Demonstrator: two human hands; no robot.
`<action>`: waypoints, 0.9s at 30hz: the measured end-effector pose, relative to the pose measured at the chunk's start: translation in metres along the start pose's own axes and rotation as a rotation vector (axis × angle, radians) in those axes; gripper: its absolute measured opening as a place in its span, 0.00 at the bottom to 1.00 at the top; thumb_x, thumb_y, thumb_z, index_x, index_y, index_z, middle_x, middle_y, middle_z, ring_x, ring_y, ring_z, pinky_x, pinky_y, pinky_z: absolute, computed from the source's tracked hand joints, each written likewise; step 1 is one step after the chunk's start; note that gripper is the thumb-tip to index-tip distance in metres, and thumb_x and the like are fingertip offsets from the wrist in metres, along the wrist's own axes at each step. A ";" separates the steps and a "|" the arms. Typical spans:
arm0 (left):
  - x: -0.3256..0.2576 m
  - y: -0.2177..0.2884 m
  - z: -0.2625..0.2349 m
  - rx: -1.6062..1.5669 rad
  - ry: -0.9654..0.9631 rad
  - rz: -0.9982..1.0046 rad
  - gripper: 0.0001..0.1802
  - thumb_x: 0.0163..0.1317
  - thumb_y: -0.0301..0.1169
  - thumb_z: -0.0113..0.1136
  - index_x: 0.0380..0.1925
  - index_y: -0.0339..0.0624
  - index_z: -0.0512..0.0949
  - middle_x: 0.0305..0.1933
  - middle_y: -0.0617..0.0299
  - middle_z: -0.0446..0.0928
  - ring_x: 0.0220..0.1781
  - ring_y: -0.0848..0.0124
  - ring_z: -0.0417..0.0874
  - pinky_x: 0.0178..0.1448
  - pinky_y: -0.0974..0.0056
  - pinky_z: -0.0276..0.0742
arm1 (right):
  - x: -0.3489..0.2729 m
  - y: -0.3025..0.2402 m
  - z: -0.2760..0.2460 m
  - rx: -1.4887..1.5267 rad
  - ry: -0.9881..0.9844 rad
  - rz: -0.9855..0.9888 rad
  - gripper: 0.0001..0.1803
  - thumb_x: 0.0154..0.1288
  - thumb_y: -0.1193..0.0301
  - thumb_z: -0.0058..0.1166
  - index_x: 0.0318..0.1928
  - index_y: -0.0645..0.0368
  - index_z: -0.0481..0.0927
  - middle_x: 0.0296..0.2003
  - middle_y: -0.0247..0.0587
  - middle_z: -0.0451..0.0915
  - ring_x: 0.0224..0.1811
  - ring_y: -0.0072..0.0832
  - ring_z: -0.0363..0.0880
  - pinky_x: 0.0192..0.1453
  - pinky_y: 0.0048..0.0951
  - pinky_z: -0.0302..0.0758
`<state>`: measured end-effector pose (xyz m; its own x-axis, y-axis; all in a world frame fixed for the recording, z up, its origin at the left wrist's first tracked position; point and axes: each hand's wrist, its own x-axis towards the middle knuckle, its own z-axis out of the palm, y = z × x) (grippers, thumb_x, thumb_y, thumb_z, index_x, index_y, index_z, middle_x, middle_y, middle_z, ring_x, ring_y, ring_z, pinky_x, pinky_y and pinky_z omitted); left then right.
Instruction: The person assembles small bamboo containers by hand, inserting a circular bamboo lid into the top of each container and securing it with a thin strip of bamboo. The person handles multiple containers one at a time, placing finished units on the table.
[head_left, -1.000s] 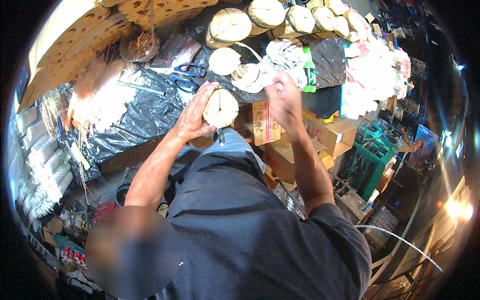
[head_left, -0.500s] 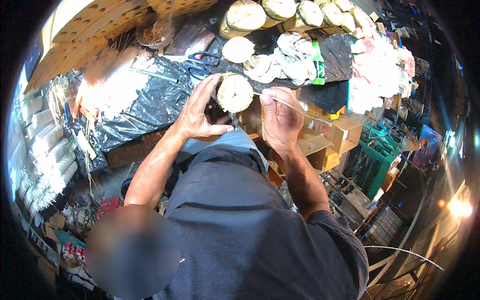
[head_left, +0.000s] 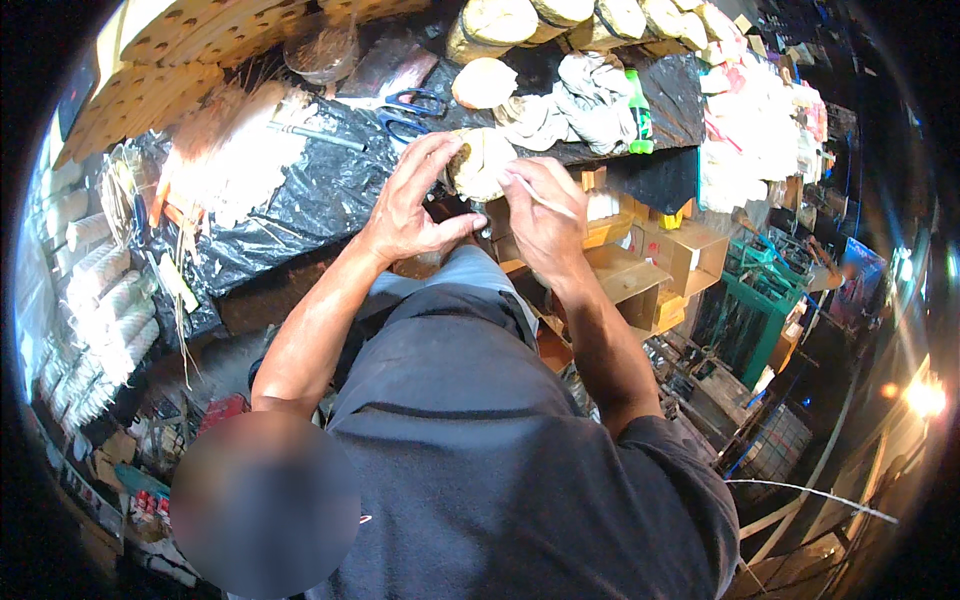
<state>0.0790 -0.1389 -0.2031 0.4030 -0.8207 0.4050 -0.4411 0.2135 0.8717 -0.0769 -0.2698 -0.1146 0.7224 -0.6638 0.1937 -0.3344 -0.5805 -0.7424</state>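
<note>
A pale, round-topped cylindrical bundle [head_left: 482, 160] stands in front of me at the table's near edge, between my hands. My left hand [head_left: 412, 205] curves about its left side, fingers touching it and thumb on the near side. Its lower part is hidden. At the bundle's right edge, my right hand [head_left: 547, 215] pinches a thin pale strip [head_left: 548, 200], fingertips close against the bundle top. Blue-handled scissors [head_left: 402, 128] lie just beyond my left fingers. A rounded pale piece [head_left: 484, 83] and a crumpled whitish cloth [head_left: 590, 105] lie behind the bundle.
Similar bundles with dark bands [head_left: 490, 28] line the far edge. A green bottle [head_left: 639, 110] lies beside the cloth. Black plastic sheeting [head_left: 330, 190] covers the table at left. Cardboard boxes [head_left: 690, 255] and a green metal frame [head_left: 755, 310] stand at right.
My right hand has moved in toward the bundle and turned, its fingertips now at the bundle's top. The strip's long tail, trailing rightward before, no longer shows. My left hand stays about the bundle.
</note>
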 end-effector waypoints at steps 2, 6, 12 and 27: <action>0.010 0.006 0.005 -0.008 0.049 0.008 0.40 0.54 0.34 0.84 0.67 0.39 0.78 0.71 0.44 0.77 0.74 0.47 0.78 0.77 0.46 0.74 | -0.004 0.021 0.015 0.090 0.015 0.011 0.07 0.70 0.77 0.69 0.46 0.65 0.90 0.42 0.46 0.88 0.38 0.31 0.87 0.45 0.28 0.83; 0.022 0.008 0.017 0.071 0.060 0.020 0.20 0.56 0.28 0.77 0.49 0.39 0.87 0.62 0.46 0.81 0.68 0.45 0.79 0.72 0.47 0.77 | 0.003 0.006 0.014 0.227 -0.056 0.292 0.08 0.69 0.78 0.70 0.47 0.65 0.91 0.41 0.42 0.87 0.39 0.23 0.86 0.43 0.25 0.81; 0.026 0.013 0.024 0.148 0.075 -0.029 0.13 0.57 0.26 0.76 0.43 0.40 0.89 0.61 0.49 0.81 0.66 0.47 0.79 0.71 0.48 0.77 | -0.002 0.014 0.015 0.278 0.004 0.209 0.09 0.69 0.79 0.71 0.47 0.65 0.91 0.42 0.38 0.87 0.37 0.18 0.80 0.43 0.22 0.78; 0.019 0.005 0.027 0.039 0.093 -0.093 0.34 0.55 0.32 0.81 0.63 0.40 0.81 0.69 0.44 0.76 0.69 0.46 0.79 0.72 0.48 0.78 | 0.009 -0.008 -0.005 -0.025 -0.030 0.102 0.07 0.70 0.77 0.68 0.46 0.65 0.89 0.42 0.47 0.89 0.40 0.33 0.89 0.46 0.30 0.83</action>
<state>0.0626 -0.1674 -0.1986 0.5155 -0.7828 0.3484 -0.4283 0.1168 0.8960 -0.0708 -0.2734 -0.1033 0.7014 -0.7060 0.0978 -0.4223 -0.5222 -0.7409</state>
